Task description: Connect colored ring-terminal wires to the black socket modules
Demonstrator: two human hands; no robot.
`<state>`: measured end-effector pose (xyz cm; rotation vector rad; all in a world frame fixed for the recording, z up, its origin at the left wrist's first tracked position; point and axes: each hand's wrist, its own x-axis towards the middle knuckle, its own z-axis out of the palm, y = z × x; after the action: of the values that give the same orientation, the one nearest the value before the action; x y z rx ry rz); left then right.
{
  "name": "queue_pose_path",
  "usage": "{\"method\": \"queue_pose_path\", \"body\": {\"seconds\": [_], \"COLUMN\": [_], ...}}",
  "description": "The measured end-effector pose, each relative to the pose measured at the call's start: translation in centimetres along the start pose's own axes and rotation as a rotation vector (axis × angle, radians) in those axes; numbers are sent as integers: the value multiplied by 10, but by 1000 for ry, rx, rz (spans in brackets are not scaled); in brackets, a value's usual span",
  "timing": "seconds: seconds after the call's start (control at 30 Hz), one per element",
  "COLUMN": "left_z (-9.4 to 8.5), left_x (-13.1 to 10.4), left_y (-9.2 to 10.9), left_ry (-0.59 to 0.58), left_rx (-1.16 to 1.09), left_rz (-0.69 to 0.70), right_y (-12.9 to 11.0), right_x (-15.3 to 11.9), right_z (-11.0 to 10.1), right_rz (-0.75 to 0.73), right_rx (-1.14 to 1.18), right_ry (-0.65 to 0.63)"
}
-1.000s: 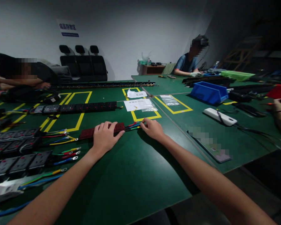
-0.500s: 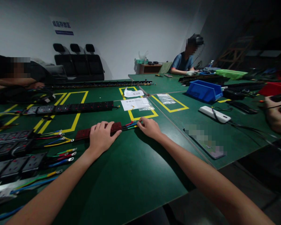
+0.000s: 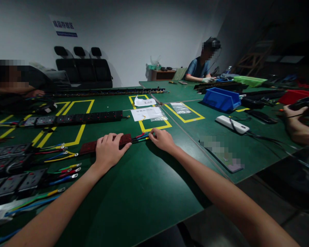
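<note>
A dark red socket strip (image 3: 88, 148) lies on the green table (image 3: 144, 192). Over its middle rests my left hand (image 3: 109, 150), fingers curled across the strip and gripping it. Coloured wires (image 3: 140, 138) come out of the strip's right end. My right hand (image 3: 161, 139) pinches the ends of these wires; the fingertips are closed on them. Left of my left hand lie black socket strips (image 3: 32, 181) with ring-ended wires.
A long black strip (image 3: 90, 117) and papers (image 3: 146, 113) lie beyond the hands. To the right are a white power strip (image 3: 232, 124), a phone (image 3: 222, 156), a blue bin (image 3: 220, 99) and another person's hand (image 3: 298, 123). A person (image 3: 199, 67) sits behind.
The whole view has shifted slightly, so things appear a little further left. Both hands keep their places on the strip and wires.
</note>
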<state>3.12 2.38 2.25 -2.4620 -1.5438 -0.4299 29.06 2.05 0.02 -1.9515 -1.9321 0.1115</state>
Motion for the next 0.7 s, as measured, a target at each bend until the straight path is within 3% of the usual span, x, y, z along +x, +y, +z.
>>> {"method": "queue_pose_path", "body": {"seconds": [0.7], "left_z": [-1], "left_x": [0], "left_y": [1], "left_ry": [-4], "left_rx": [0], "left_rz": [-6], "right_y": [-1], "right_x": [-1], "right_z": [-2], "right_rz": [8], "right_rx": [-15], "right_ry": [-19]}}
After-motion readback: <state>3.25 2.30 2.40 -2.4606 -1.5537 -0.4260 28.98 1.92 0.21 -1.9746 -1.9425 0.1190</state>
